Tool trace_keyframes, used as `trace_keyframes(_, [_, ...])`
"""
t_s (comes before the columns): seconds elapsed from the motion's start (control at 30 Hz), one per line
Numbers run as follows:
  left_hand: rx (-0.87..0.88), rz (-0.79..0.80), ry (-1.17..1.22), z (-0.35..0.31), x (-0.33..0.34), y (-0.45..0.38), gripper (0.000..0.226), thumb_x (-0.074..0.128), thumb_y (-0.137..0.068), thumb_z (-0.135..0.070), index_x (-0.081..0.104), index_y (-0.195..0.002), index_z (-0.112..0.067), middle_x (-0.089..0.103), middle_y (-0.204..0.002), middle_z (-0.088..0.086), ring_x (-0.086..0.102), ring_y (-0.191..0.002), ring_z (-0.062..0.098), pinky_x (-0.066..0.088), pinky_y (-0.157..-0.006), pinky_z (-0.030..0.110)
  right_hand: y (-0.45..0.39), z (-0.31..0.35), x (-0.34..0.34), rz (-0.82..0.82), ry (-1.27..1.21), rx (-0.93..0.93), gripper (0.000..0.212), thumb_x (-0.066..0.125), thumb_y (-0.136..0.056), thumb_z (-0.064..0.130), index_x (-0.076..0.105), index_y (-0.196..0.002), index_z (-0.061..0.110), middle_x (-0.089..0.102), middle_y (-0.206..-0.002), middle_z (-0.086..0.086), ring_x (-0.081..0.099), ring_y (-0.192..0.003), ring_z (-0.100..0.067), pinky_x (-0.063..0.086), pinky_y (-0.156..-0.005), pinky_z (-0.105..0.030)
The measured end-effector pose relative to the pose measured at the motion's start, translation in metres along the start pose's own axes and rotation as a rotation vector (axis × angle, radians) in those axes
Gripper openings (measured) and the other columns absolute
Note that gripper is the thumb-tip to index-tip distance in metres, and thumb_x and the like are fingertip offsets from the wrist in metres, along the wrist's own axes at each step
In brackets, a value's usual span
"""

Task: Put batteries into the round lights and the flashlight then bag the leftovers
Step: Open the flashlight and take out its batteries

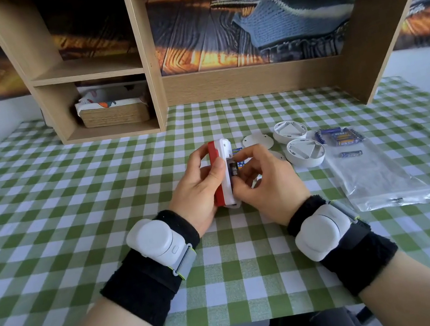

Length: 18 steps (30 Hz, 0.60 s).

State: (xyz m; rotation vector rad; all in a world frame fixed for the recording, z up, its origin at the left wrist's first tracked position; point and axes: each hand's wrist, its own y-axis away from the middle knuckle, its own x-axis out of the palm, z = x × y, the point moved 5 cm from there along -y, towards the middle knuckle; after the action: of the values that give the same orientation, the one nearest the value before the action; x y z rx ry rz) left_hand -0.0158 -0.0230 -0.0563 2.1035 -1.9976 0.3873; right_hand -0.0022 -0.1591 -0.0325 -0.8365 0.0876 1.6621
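Note:
My left hand [200, 185] grips a red and white flashlight [220, 161] upright above the checked tablecloth. My right hand [263, 180] pinches a small dark battery [233, 169] against the flashlight's right side. Blue batteries [238, 155] show just behind my right fingers. Two round white lights [290, 130] [306, 152] lie open side up to the right, their flat lids [257, 139] beside them. A pack of blue batteries [342, 136] and one loose battery [351, 153] lie further right, at the top of a clear plastic bag [377, 180].
A wooden shelf unit [149, 59] stands at the back of the table, with a woven basket [114, 114] in its lower left compartment. The green checked cloth [71, 202] covers the table to its front edge.

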Motion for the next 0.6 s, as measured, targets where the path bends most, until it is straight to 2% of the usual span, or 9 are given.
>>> trace_keyframes(0.07, [-0.01,-0.013,0.018,0.001,0.0,-0.001,0.052,0.063,-0.091,-0.032,0.047,-0.139,-0.024,0.065,-0.118,0.017,0.066,-0.108,0.03,0.054,-0.09,0.048,-0.001,-0.001,-0.002,-0.016,0.028,0.01,0.029,0.071,-0.083,0.021,0.054,-0.106,0.026,0.064,-0.068,0.01,0.06,-0.068,-0.005,0.048,-0.063,-0.018])
trace_keyframes(0.13, [-0.042,-0.051,0.111,0.0,-0.002,-0.004,0.04,0.056,-0.098,-0.025,0.05,-0.137,-0.02,0.065,-0.121,0.02,0.065,-0.11,0.033,0.051,-0.096,0.055,-0.003,-0.002,-0.008,-0.058,0.012,0.017,0.028,0.073,-0.083,0.023,0.056,-0.105,0.028,0.065,-0.071,0.011,0.06,-0.068,-0.002,0.048,-0.064,-0.015])
trace_keyframes(0.17, [-0.066,-0.082,0.18,-0.001,-0.004,-0.004,0.036,0.051,-0.101,-0.023,0.051,-0.136,-0.018,0.064,-0.124,0.022,0.065,-0.11,0.036,0.051,-0.096,0.056,-0.005,-0.003,-0.012,-0.08,-0.001,0.019,0.026,0.074,-0.083,0.024,0.058,-0.104,0.029,0.066,-0.073,0.012,0.06,-0.069,0.0,0.046,-0.064,-0.012])
trace_keyframes(0.23, [-0.105,-0.134,0.318,-0.004,-0.01,-0.006,0.037,0.044,-0.104,-0.023,0.049,-0.138,-0.012,0.06,-0.127,0.027,0.066,-0.104,0.038,0.058,-0.083,0.051,-0.012,-0.006,-0.02,-0.084,0.034,0.013,0.022,0.074,-0.084,0.025,0.065,-0.103,0.026,0.066,-0.078,0.013,0.06,-0.073,0.0,0.044,-0.066,-0.008])
trace_keyframes(0.3, [-0.121,-0.192,0.41,-0.006,-0.018,-0.007,0.039,0.04,-0.105,-0.025,0.048,-0.139,-0.008,0.06,-0.121,0.024,0.07,-0.09,0.034,0.061,-0.068,0.042,-0.02,-0.01,-0.023,-0.014,0.16,0.0,0.018,0.073,-0.086,0.027,0.07,-0.104,0.024,0.067,-0.086,0.011,0.061,-0.079,-0.004,0.047,-0.07,-0.012])
trace_keyframes(0.37, [-0.119,-0.223,0.435,-0.007,-0.024,-0.008,0.04,0.037,-0.106,-0.027,0.048,-0.138,-0.006,0.063,-0.112,0.02,0.073,-0.081,0.029,0.06,-0.061,0.036,-0.03,-0.013,-0.022,0.078,0.317,-0.019,0.021,0.068,-0.09,0.027,0.071,-0.111,0.024,0.065,-0.096,0.003,0.06,-0.089,-0.013,0.047,-0.078,-0.025])
trace_keyframes(0.5, [-0.123,-0.257,0.448,-0.008,-0.028,-0.009,0.041,0.035,-0.107,-0.027,0.047,-0.14,-0.005,0.063,-0.115,0.02,0.071,-0.087,0.029,0.06,-0.06,0.034,-0.042,-0.015,-0.007,0.234,0.534,-0.063,0.026,0.06,-0.094,0.023,0.067,-0.119,0.025,0.061,-0.104,-0.005,0.054,-0.1,-0.022,0.045,-0.082,-0.033])
trace_keyframes(0.6, [-0.144,-0.267,0.442,-0.007,-0.03,-0.008,0.042,0.036,-0.107,-0.027,0.045,-0.142,-0.005,0.06,-0.126,0.023,0.071,-0.089,0.029,0.06,-0.06,0.035,-0.043,-0.012,0.005,0.267,0.576,-0.087,0.025,0.059,-0.094,0.024,0.067,-0.118,0.027,0.062,-0.109,-0.002,0.054,-0.105,-0.021,0.049,-0.085,-0.037])
